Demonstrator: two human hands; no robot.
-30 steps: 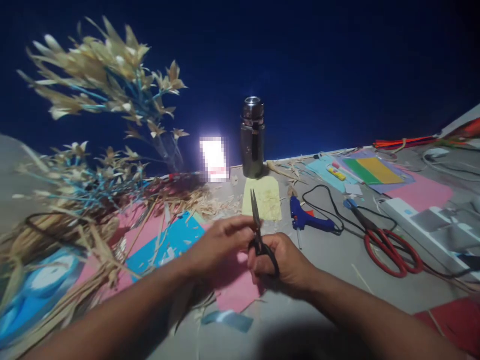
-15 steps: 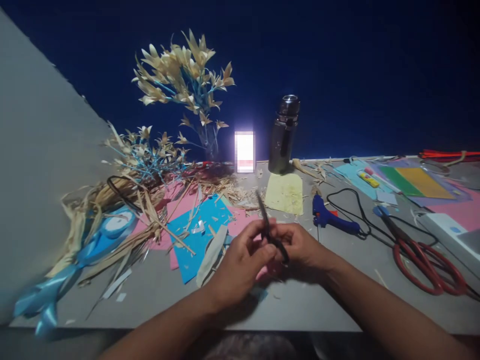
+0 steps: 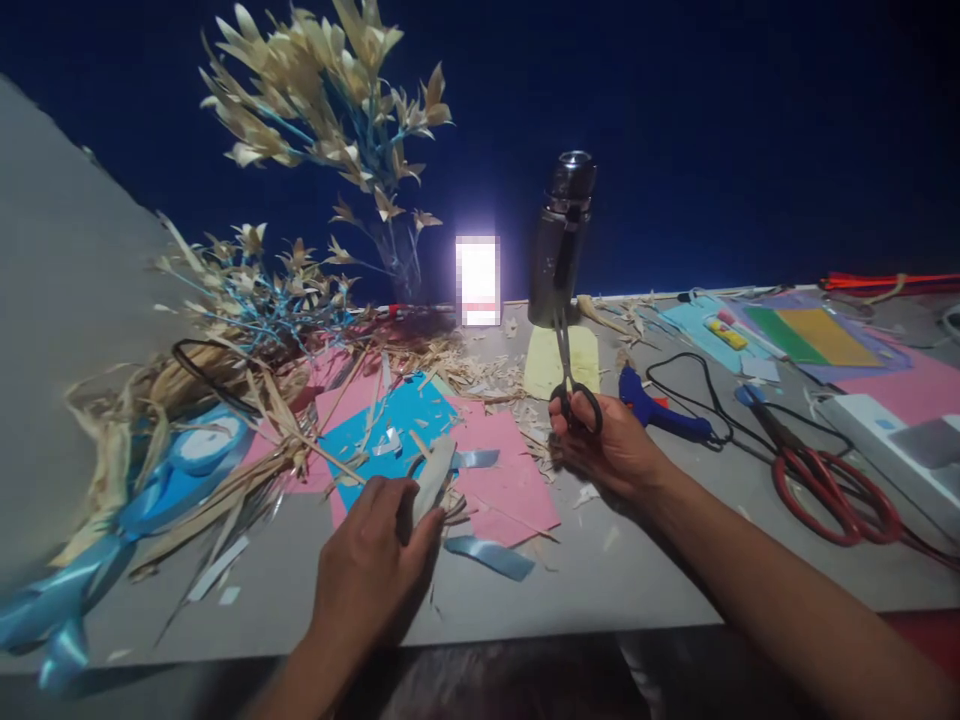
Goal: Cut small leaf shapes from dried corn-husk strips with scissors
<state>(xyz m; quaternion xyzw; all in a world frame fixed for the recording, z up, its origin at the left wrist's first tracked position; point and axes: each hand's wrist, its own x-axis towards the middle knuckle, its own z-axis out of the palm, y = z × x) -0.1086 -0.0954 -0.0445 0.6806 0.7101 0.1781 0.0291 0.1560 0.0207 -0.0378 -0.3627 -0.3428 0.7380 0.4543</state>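
My right hand [image 3: 611, 440] grips a small pair of scissors [image 3: 566, 360] by its black loops, the blades pointing up and away from me. My left hand [image 3: 379, 545] is low over the table, its thumb and fingers closed around the lower end of a pale dried husk strip [image 3: 436, 470]. Under and beside the husk are a blue paper sheet [image 3: 360, 435] and pink paper [image 3: 499, 490] with husk scraps. A short shiny blue ribbon piece [image 3: 491, 558] lies just right of my left hand.
A blue glue gun [image 3: 664, 415], big red-handled scissors [image 3: 832, 490] and a white box [image 3: 877, 430] are on the right. Behind stand a dark flask [image 3: 559, 250], a bright light [image 3: 478, 280] and husk flowers [image 3: 307, 90]. A blue ribbon roll [image 3: 206, 445] lies left.
My hands have moved apart. The right hand has carried the small scissors up and to the right; the left has come down left onto the husk strip. The view has shifted slightly.
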